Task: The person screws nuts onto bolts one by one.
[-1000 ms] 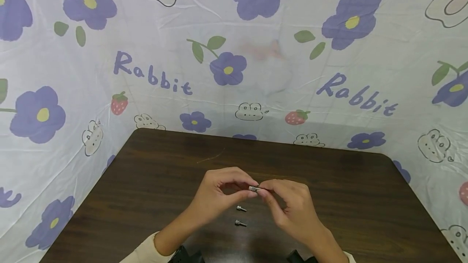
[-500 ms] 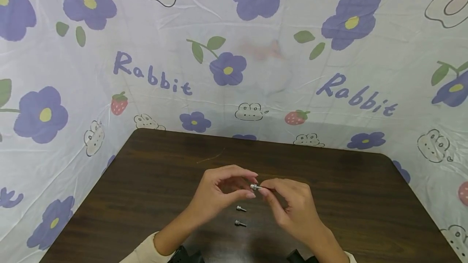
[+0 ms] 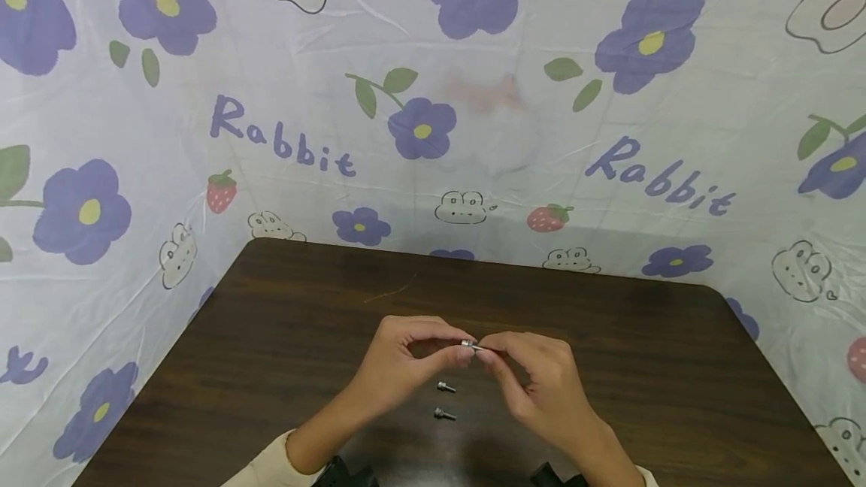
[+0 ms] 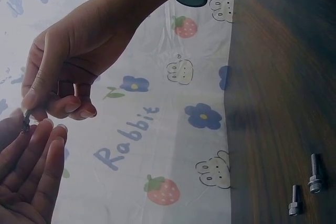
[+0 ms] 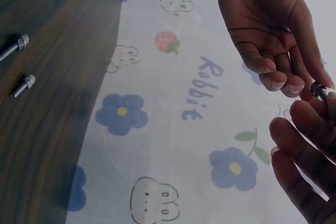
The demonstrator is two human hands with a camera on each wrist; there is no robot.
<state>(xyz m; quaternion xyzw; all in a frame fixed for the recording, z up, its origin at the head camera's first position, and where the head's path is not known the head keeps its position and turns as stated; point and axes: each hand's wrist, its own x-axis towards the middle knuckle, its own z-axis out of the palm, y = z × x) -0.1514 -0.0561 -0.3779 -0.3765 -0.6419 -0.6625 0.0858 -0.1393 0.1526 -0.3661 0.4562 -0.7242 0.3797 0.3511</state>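
Both hands meet over the table around one small silver bolt (image 3: 468, 343). My left hand (image 3: 406, 355) pinches its head end between thumb and forefinger. From the other side, my right hand (image 3: 544, 378) pinches the shank with thumb and forefinger. The fingertips cover much of the bolt, and in the left wrist view only a short dark bit of the bolt (image 4: 25, 123) shows between fingers. Below the hands, two more bolts lie on the wood, a farther bolt (image 3: 446, 387) and a nearer bolt (image 3: 443, 413), both with their heads to the left.
The dark wooden table (image 3: 304, 307) has rounded back corners. A white cloth (image 3: 501, 164) printed with flowers, rabbits and strawberries hangs behind it and along both sides. Black wrist gear (image 3: 346, 473) sits at the lower edge of the head view.
Half a second ago my left thumb and fingers were spread apart around the bolt head; now they have closed on it. The right hand and the two lying bolts have stayed put.
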